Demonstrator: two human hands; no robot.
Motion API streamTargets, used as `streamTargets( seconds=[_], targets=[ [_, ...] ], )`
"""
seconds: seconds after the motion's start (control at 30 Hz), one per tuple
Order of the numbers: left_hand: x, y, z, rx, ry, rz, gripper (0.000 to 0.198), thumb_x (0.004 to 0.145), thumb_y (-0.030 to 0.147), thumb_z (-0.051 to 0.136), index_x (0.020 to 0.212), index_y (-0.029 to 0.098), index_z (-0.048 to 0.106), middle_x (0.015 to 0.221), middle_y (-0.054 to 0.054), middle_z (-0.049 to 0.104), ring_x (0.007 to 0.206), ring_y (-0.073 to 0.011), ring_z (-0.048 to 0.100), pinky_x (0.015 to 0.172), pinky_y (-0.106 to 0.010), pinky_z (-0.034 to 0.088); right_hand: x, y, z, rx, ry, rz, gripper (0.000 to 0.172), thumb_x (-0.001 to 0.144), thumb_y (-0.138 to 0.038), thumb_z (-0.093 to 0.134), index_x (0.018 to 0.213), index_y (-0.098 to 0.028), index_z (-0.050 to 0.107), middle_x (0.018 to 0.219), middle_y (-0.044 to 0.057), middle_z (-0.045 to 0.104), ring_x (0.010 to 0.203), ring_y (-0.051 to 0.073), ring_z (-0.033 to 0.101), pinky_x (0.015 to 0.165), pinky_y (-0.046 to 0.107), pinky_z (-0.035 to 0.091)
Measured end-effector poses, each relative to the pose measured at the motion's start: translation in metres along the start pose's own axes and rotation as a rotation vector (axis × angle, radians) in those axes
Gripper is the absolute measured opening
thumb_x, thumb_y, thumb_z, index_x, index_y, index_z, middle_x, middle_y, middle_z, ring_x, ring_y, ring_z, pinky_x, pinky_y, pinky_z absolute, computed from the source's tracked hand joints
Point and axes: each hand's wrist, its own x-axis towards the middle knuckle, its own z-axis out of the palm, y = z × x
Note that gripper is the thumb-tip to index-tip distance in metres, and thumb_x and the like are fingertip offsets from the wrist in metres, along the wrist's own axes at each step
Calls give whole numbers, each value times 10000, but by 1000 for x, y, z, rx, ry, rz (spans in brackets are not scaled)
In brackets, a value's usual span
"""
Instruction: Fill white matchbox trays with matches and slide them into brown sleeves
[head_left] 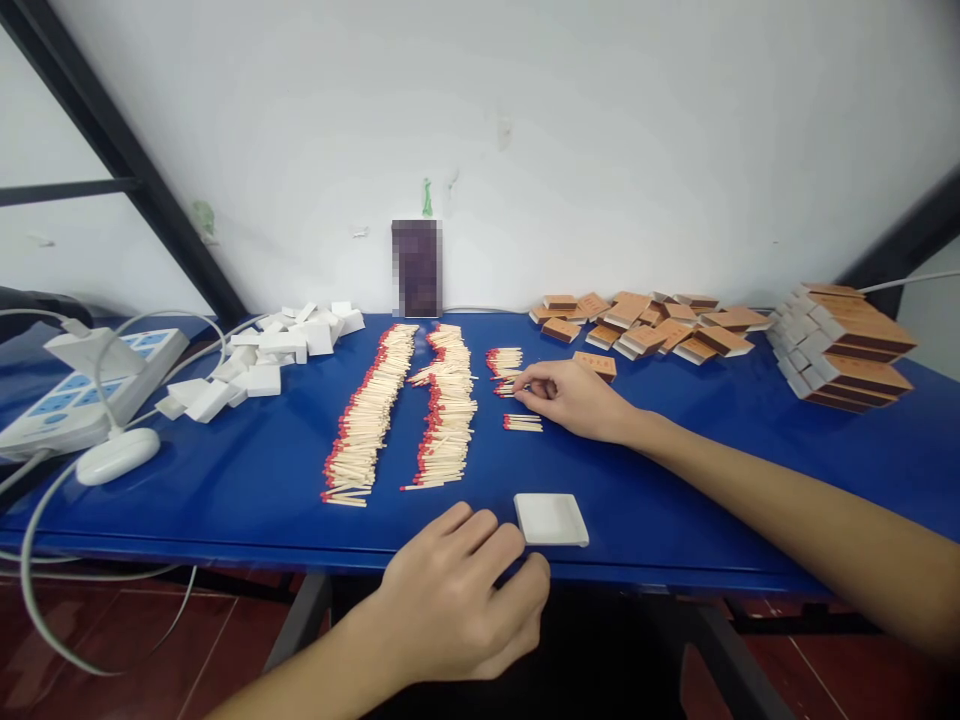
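My right hand (574,400) reaches over the table with thumb and fingertips pinched at a small group of red-tipped matches (503,390). One small group of matches (523,423) lies just in front of those fingertips, and another group of matches (505,358) lies behind. My left hand (469,590) is curled closed at the table's front edge, with nothing visible in it. Beside its knuckles sits a white matchbox tray (551,519), apparently without matches. Two long rows of matches, a left row (370,415) and a right row (446,410), stretch away to the left of my right hand.
White inner trays (262,350) are heaped at the back left, near a power strip (90,390) with cables. Orange-brown matchboxes (645,325) lie scattered at the back right, one matchbox (596,366) just behind my right hand. Stacked matchboxes (844,345) stand farther right on the blue table (720,420).
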Motion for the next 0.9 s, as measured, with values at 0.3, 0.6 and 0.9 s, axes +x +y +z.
streamTargets(
  seconds=[0.3,0.6,0.9],
  targets=[
    [2,-1,0,-10,1,-8,68,851,212,588,850,161,633,688,-6,510,636,-172,407,602,-321,313,1,-12,-8,105,-120,97,186,833,-317,580,798,-168,685,593,-27,534,528,111,419,543,263,306],
    [0,-1,1,-6,9,1,70,849,221,588,834,165,628,678,-2,500,625,-170,393,599,-319,315,0,-15,-11,82,-47,121,184,812,-312,586,779,-168,695,522,-55,427,496,107,355,533,274,271],
    [2,1,-1,5,-1,-15,68,854,216,575,841,171,624,681,0,502,626,-165,414,605,-312,336,4,-7,0,-43,13,52,212,855,-278,561,898,-158,730,538,-44,450,516,121,392,571,275,281]
  ],
)
